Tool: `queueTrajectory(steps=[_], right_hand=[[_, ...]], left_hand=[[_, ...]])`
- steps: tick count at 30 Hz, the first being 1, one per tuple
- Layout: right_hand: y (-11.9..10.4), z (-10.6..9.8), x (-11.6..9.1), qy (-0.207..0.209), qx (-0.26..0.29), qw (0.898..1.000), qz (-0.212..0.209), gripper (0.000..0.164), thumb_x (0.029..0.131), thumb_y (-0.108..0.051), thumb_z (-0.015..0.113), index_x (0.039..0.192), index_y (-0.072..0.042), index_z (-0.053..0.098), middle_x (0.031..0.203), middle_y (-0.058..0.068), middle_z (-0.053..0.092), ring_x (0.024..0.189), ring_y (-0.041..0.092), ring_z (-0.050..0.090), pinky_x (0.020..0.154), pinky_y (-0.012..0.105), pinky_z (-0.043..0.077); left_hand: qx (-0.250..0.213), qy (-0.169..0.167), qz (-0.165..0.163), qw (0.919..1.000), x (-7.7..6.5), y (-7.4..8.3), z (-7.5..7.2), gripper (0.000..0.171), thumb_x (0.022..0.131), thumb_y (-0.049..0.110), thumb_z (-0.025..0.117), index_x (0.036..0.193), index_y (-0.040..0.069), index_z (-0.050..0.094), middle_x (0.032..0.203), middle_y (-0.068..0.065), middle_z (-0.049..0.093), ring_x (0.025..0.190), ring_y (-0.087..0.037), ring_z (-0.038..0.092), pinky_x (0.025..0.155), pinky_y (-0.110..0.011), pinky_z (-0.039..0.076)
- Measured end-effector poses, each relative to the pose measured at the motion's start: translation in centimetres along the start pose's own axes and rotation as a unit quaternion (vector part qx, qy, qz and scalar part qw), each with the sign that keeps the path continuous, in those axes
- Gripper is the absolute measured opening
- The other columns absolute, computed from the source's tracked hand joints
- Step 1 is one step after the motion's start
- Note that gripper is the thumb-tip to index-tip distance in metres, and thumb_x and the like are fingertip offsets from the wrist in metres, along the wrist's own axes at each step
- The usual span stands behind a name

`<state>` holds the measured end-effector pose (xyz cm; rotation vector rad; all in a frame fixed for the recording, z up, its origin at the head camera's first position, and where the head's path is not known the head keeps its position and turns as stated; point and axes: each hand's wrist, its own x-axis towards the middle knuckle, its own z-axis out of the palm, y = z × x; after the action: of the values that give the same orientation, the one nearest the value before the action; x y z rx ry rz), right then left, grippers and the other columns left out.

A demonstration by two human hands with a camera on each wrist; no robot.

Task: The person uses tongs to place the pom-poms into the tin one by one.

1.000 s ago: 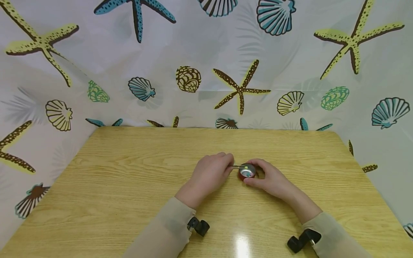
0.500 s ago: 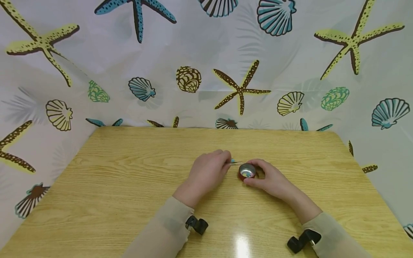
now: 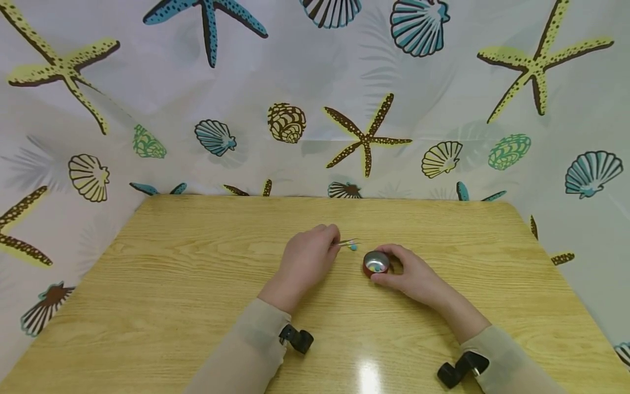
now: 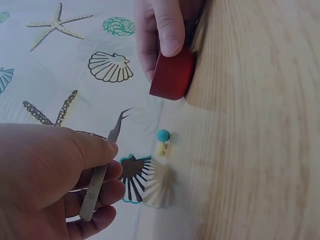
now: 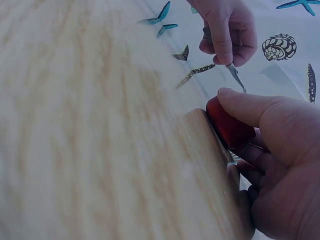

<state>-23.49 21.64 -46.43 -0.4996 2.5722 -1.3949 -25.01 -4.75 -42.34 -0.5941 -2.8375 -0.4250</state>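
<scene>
My left hand [image 3: 307, 254] pinches a pair of bent-tip tweezers [image 4: 101, 172] between thumb and fingers. Their tips stand slightly apart with nothing between them, left of the red cup [image 4: 172, 76]. Below those tips in the left wrist view, a teal ball [image 4: 163, 135] and small yellow balls [image 4: 161, 149] sit on the table. The cup has a shiny metal inside, and several small coloured balls [image 3: 376, 268] lie at its bottom. My right hand [image 3: 413, 273] grips the cup from the right, thumb at the near side and fingers round the far side.
The wooden table [image 3: 197, 273] stretches to both sides of the hands. Behind it hangs a white cloth [image 3: 315, 71] printed with starfish and shells. Black wrist cameras [image 3: 300, 340] are strapped over both sleeves.
The tweezers carried a yellow ball over the cup and let it go. My left hand then drew back left and away, showing the teal ball. My right hand keeps its grip on the cup.
</scene>
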Motion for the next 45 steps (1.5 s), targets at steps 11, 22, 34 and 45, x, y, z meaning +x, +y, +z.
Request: queueTrajectory(steps=[11, 22, 34, 45], right_hand=[[0.1, 0.1, 0.1, 0.002, -0.003, 1.000, 0.003, 0.057, 0.099, -0.029, 0.088, 0.147, -0.012, 0.063, 0.141, 0.009, 0.067, 0.139, 0.032, 0.057, 0.121, 0.058, 0.038], [0.2, 0.0, 0.0, 0.001, -0.005, 1.000, 0.002, 0.057, 0.099, -0.030, 0.088, 0.147, -0.013, 0.063, 0.141, 0.008, 0.067, 0.138, 0.032, 0.057, 0.120, 0.058, 0.038], [0.3, 0.0, 0.1, 0.001, -0.006, 1.000, 0.004, 0.059, 0.099, -0.032, 0.088, 0.148, -0.013, 0.063, 0.142, 0.009, 0.067, 0.140, 0.033, 0.057, 0.120, 0.059, 0.038], [0.1, -0.1, 0.1, 0.000, -0.009, 1.000, -0.003, 0.057, 0.099, -0.031, 0.088, 0.147, -0.013, 0.064, 0.140, 0.008, 0.068, 0.138, 0.033, 0.058, 0.120, 0.059, 0.038]], left_hand=[[-0.003, -0.016, -0.013, 0.9998, 0.3, -0.3, 0.6, 0.009, 0.107, 0.021, 0.078, 0.105, 0.015, 0.071, 0.092, 0.000, 0.068, 0.076, -0.018, 0.064, 0.068, -0.038, 0.056], [0.001, -0.026, -0.025, 0.9994, 0.3, -1.0, 1.4, 0.009, 0.108, 0.022, 0.077, 0.106, 0.015, 0.072, 0.091, 0.000, 0.069, 0.073, -0.015, 0.061, 0.068, -0.036, 0.055], [0.006, -0.028, -0.023, 0.9993, 0.2, -1.0, 1.6, 0.009, 0.107, 0.021, 0.078, 0.106, 0.015, 0.072, 0.090, 0.000, 0.068, 0.072, -0.015, 0.062, 0.067, -0.035, 0.055], [0.013, -0.029, -0.023, 0.9992, 0.2, -0.9, 1.6, 0.010, 0.107, 0.023, 0.078, 0.105, 0.015, 0.072, 0.090, -0.001, 0.069, 0.073, -0.016, 0.063, 0.066, -0.035, 0.055]])
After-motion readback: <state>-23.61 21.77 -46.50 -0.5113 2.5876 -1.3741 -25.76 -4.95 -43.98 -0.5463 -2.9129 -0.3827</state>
